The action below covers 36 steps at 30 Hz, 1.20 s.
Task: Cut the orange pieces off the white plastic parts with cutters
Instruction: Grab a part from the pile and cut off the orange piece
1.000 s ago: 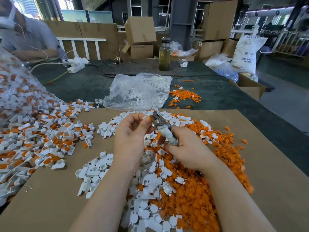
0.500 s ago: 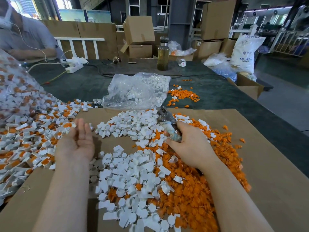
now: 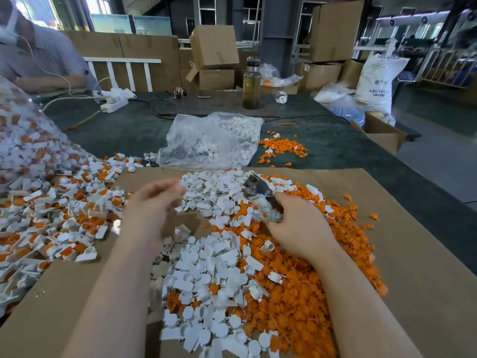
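Note:
My right hand (image 3: 302,228) grips the cutters (image 3: 259,196) by their handles, jaws pointing up and away, above the middle of the cardboard sheet (image 3: 426,254). My left hand (image 3: 154,205) is blurred in motion to the left of the cutters, fingers curled; what lies in them is unclear. A heap of white parts with orange pieces still attached (image 3: 59,202) lies at the left. Cut white parts (image 3: 206,267) are piled between my arms. Loose orange pieces (image 3: 309,293) are heaped under my right forearm.
A clear plastic bag of white parts (image 3: 211,140) lies beyond the cardboard, with scattered orange bits (image 3: 281,146) beside it. A bottle (image 3: 251,83) and a power strip (image 3: 113,102) stand farther back. Another person (image 3: 38,55) sits at the far left.
My left hand left the cutters, reached out to the left heap, and has now come back toward the middle. My right hand with the cutters stayed almost still.

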Each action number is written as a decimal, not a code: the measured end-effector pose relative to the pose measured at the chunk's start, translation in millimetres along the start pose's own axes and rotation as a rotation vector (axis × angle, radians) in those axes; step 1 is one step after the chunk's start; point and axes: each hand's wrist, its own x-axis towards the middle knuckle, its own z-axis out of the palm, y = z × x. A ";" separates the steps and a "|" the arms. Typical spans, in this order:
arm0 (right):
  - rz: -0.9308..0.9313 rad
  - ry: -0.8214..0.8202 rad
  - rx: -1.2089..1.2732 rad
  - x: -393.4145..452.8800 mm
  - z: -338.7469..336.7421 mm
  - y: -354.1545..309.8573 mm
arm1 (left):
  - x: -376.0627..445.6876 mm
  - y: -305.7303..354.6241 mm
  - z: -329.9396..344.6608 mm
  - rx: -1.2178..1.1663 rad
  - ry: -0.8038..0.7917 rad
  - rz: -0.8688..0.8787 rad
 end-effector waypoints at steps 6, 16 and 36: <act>0.004 -0.021 -0.030 0.3 7.8 -5.9 | -16.3 -18.6 35.0 0.800 -0.165 0.327; 0.010 -0.065 -0.148 1.4 17.3 -13.6 | -15.7 -29.0 44.2 1.029 -0.203 0.402; 0.080 0.177 0.149 3.5 7.7 -10.7 | -18.2 -24.2 39.4 1.123 -0.410 0.402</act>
